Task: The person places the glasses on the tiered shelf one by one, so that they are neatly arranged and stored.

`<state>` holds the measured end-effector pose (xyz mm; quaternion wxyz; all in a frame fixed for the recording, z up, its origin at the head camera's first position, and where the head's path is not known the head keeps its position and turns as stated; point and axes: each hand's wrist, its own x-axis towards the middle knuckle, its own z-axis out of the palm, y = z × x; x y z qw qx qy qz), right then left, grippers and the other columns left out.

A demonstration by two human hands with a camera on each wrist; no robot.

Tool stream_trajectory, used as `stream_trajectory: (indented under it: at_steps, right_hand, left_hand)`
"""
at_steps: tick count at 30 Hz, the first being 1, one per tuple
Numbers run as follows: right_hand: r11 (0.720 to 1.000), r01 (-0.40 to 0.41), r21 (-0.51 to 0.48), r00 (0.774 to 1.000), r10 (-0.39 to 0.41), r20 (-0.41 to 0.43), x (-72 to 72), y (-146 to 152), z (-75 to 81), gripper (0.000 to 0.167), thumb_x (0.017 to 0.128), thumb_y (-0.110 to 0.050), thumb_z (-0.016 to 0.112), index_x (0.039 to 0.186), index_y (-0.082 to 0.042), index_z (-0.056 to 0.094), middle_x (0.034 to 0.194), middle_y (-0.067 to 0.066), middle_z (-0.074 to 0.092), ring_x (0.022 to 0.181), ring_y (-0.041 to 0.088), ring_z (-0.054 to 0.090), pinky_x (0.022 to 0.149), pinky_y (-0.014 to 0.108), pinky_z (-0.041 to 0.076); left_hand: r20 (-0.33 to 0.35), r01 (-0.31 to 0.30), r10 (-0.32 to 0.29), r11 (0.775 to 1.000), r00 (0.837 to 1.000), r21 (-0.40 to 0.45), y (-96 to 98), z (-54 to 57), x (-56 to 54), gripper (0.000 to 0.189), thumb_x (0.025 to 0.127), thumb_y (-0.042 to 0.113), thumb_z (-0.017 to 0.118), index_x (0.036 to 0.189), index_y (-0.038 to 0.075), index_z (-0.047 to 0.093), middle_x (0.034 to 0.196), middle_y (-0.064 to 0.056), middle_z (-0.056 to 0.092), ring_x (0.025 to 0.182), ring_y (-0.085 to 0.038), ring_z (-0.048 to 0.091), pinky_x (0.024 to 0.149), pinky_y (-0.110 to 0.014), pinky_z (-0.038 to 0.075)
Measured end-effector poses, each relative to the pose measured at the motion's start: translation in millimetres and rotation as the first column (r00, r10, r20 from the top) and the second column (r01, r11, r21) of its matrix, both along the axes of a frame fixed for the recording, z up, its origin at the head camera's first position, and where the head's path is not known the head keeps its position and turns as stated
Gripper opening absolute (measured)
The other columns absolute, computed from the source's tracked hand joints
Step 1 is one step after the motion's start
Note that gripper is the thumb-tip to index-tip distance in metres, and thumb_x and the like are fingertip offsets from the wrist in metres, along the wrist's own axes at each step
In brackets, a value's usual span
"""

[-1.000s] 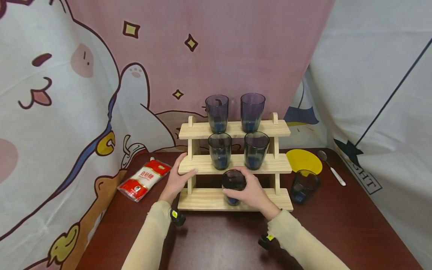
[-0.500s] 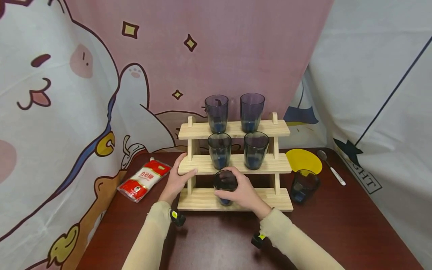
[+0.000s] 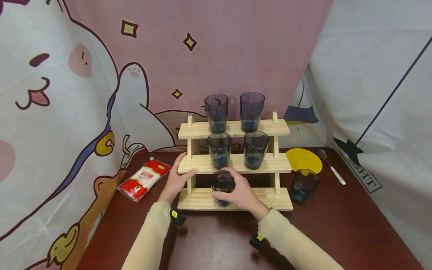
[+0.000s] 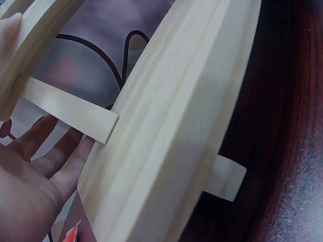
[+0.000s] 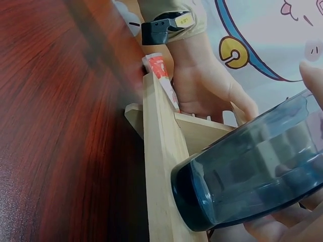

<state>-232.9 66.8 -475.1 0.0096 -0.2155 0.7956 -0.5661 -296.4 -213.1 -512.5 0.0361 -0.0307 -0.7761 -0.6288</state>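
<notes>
A three-tier wooden shelf (image 3: 270, 199) stands on the dark red table. My right hand (image 3: 241, 193) grips a dark blue-tinted glass (image 3: 222, 182) on the bottom tier, left of its middle; in the right wrist view that glass (image 5: 247, 176) has its base against the board. With the thumb on the front of the middle tier, my left hand (image 3: 176, 180) holds the shelf's left end; its fingers (image 4: 55, 156) lie by the side upright in the left wrist view. Two glasses (image 3: 220, 150) stand on the middle tier and two purplish glasses (image 3: 216, 112) on the top one.
Another dark glass (image 3: 305, 185) stands on the table right of the shelf. Behind it lie a yellow plate (image 3: 303, 161) and a spoon (image 3: 332, 168). A red and white packet (image 3: 144, 180) lies to the left. A printed cloth (image 3: 236, 48) hangs behind.
My right hand has moved the glass leftward along the bottom tier, with only a slight shift in the last half second. My left hand stays on the shelf's end.
</notes>
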Motion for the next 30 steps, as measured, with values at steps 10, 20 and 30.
stream_trajectory:
  at_steps: [10, 20, 30]
  right_hand:
    - [1.000, -0.012, 0.018, 1.000, 0.012, 0.021, 2.8, 0.8, 3.3, 0.071, 0.081, -0.042, 0.092, 0.141, -0.028, 0.056, 0.123, 0.000, 0.070, 0.108, 0.019, 0.069, 0.095, 0.047, 0.054]
    - [0.999, -0.015, 0.033, 1.000, 0.014, 0.011, 2.8, 2.0, 2.6, 0.073, 0.080, -0.042, 0.093, 0.142, -0.027, 0.056, 0.124, -0.005, 0.070, 0.109, 0.017, 0.068, 0.096, 0.046, 0.053]
    - [0.995, -0.039, 0.087, 0.999, 0.040, -0.010, -2.0, 8.3, 2.0, 0.073, 0.079, -0.045, 0.093, 0.141, -0.032, 0.056, 0.126, -0.008, 0.069, 0.112, 0.013, 0.067, 0.100, 0.043, 0.052]
  left_hand:
    - [0.011, 0.021, -0.022, 0.999, 1.000, 0.033, 2.1, 13.6, 7.3, 0.082, 0.092, 0.030, 0.085, 0.160, 0.036, 0.040, 0.161, -0.001, 0.044, 0.144, -0.027, 0.043, 0.120, -0.053, 0.032]
    - [0.025, 0.044, -0.046, 0.996, 0.999, 0.072, 5.0, 30.1, 16.2, 0.083, 0.093, 0.021, 0.084, 0.162, 0.026, 0.038, 0.161, -0.006, 0.045, 0.142, -0.028, 0.044, 0.119, -0.050, 0.033]
    - [0.018, 0.042, -0.043, 0.996, 0.999, 0.078, 6.5, 30.9, 17.6, 0.081, 0.093, 0.018, 0.083, 0.161, 0.028, 0.040, 0.158, -0.008, 0.048, 0.138, -0.028, 0.048, 0.117, -0.049, 0.037]
